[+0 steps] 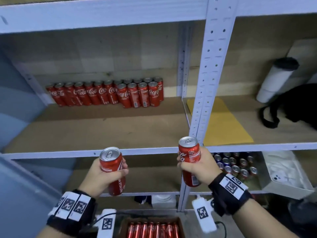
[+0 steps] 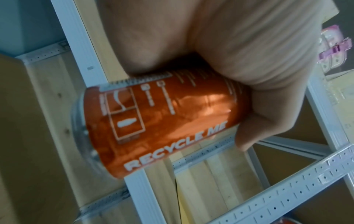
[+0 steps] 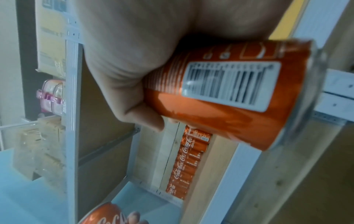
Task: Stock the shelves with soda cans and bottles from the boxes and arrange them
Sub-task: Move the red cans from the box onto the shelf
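My left hand [image 1: 103, 176] grips a tall red cola can [image 1: 113, 170] upright in front of the shelf edge; the left wrist view shows that can [image 2: 164, 121] with "RECYCLE ME" on its side. My right hand [image 1: 195, 167] holds a second red can [image 1: 189, 160], its barcode plain in the right wrist view [image 3: 229, 91]. A row of red cans [image 1: 106, 93] stands at the back of the middle shelf [image 1: 103, 131], with a short second row in front at its right end. An open box of red cans [image 1: 152, 229] sits below me.
A white perforated upright post [image 1: 205, 83] splits the shelving. Right bay holds a yellow envelope [image 1: 223, 122], a white tumbler [image 1: 277, 79] and a black bag [image 1: 295, 107]. Mixed cans [image 1: 235, 165] and a white box with a phone [image 1: 288, 174] lie on the lower right shelf.
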